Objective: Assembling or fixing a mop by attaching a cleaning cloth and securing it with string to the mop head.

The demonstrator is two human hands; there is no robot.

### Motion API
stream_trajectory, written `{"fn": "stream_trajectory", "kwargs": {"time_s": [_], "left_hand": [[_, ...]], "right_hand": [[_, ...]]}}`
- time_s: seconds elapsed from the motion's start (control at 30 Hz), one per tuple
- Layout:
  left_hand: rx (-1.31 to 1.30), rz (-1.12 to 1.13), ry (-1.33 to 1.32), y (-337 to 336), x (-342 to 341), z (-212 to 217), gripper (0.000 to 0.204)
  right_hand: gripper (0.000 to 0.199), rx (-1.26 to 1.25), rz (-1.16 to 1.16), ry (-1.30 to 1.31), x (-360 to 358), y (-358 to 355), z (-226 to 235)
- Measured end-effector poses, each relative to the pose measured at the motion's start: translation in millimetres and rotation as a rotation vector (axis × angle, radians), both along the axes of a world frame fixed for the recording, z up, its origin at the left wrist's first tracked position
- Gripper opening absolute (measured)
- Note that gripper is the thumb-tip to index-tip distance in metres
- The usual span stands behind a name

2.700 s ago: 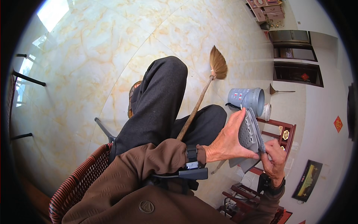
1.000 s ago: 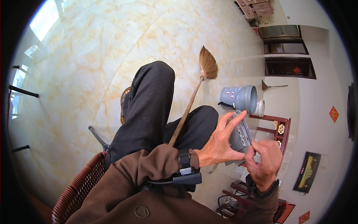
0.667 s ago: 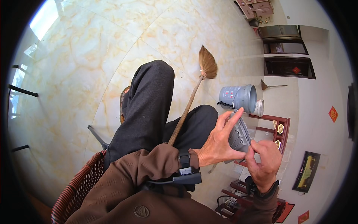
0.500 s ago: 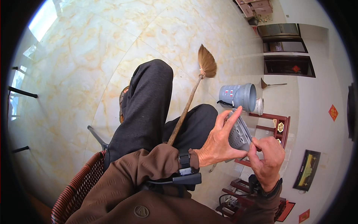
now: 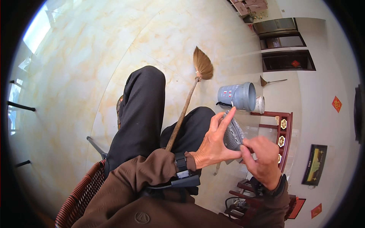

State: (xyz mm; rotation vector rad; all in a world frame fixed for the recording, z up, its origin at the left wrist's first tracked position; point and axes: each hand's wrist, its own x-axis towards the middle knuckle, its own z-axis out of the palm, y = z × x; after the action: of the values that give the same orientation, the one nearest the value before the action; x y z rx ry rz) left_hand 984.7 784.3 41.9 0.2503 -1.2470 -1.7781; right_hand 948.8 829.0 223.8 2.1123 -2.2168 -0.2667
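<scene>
My left hand point(image 5: 213, 147) holds a grey perforated plastic piece point(image 5: 232, 137) in front of my right knee. Its thumb lies along the lower end, and its fingers reach up behind the far edge. The piece is tilted, with rows of small holes and slots on the face that shows. At its near right edge my right hand point(image 5: 263, 156) is closed, thumb and forefinger pinching there; slight blur hides whether anything thin is between them. A straw broom point(image 5: 203, 65) leans with its wooden handle across my lap between my thighs, bristles out over the floor.
Past my right knee stand a grey-blue bucket point(image 5: 236, 96) and a smaller white bucket point(image 5: 259, 105). I sit on a woven chair point(image 5: 81, 190). Dark red wooden furniture point(image 5: 286, 131) lines the right side. Another small broom point(image 5: 264, 81) rests near the wall.
The whole view has shifted a little, so the scene sits further left. My right hand has turned slightly at the grey piece's edge. The left hand keeps its hold.
</scene>
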Motion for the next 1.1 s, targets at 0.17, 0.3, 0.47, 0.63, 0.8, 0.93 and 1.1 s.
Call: {"fn": "stream_trajectory", "kwargs": {"time_s": [0.17, 0.3, 0.47, 0.63, 0.8, 0.93, 1.1], "left_hand": [[-0.015, -0.007, 0.026, -8, 0, 4, 0.123], [-0.05, -0.021, 0.001, -13, -5, 0, 0.13], [-0.048, -0.028, 0.001, -12, -7, -4, 0.128], [-0.057, 0.037, 0.032, -14, -13, -7, 0.127], [-0.03, -0.033, 0.006, -16, -8, -8, 0.133], [-0.062, -0.001, -0.01, -19, -10, -10, 0.129], [-0.054, 0.033, 0.029, -18, -9, -6, 0.121]], "right_hand": [[0.034, -0.085, -0.162, -0.347, -19, 29, 5], [0.043, -0.157, -0.047, -0.249, -36, 51, -6], [0.051, -0.239, -0.059, -0.173, -52, 64, -39], [0.053, -0.341, 0.033, -0.18, -71, 66, -65], [0.041, -0.318, 0.022, -0.099, -68, 67, -66], [0.039, -0.282, 0.032, -0.06, -72, 66, -66], [0.043, -0.233, -0.091, -0.339, -54, 55, -36]]}}
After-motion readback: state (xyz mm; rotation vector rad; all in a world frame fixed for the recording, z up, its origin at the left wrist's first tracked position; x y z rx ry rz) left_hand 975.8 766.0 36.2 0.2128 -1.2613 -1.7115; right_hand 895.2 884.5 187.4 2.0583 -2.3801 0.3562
